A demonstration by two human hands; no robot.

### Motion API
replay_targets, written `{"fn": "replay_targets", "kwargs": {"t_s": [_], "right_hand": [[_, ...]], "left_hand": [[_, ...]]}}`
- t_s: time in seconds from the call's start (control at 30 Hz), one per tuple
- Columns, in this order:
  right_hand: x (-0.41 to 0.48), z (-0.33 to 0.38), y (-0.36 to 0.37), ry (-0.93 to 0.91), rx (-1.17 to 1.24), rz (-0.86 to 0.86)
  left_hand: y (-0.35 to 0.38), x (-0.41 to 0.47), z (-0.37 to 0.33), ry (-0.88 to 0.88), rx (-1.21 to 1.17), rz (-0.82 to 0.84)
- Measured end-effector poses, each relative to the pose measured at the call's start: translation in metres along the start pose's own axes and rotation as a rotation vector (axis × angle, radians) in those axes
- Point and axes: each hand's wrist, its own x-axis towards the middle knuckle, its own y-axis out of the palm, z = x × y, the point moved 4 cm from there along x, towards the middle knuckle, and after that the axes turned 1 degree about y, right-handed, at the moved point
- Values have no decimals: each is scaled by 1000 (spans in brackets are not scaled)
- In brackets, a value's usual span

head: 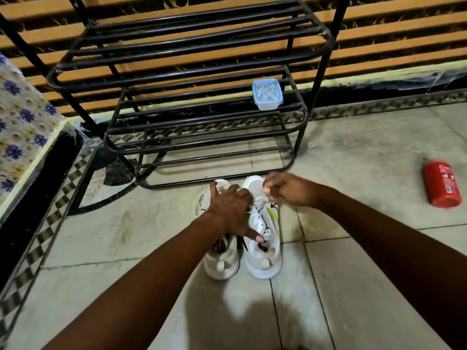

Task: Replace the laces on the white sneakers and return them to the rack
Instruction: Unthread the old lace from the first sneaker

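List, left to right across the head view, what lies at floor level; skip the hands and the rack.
flowered cloth → left sneaker → right sneaker → red can

Under me lies a floor [366, 286] of pale, scuffed square tiles with dark joints, and my own shadow [227, 314] falls across it. A chequered border strip [379, 105] runs along its far edge, below a wall of orange slats [404, 29] with dark gaps between. At my left hangs a cloth [22, 117] with blue flowers (crocheted, by its look). A red canister [442, 183] lies on its side at the right.
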Motion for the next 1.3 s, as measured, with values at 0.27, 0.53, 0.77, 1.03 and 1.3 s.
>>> {"fn": "replay_targets", "kwargs": {"t_s": [0.27, 0.53, 0.77, 1.03, 1.3], "right_hand": [[-10, -27, 11, 36, -201, -194], [-5, -13, 12, -134, -489, -160], [-2, 5, 7, 5, 405, -389], [-12, -17, 19, -96, -608, -126], [-12, -31, 24, -87, -578, 35]], "left_hand": [[4, 0, -4, -10, 28, 28], [7, 1, -3, -3, 12, 10], [5, 4, -4, -4, 41, 33], [8, 3, -4, 5, 24, 27], [13, 7, -2, 13, 37, 33]]}}
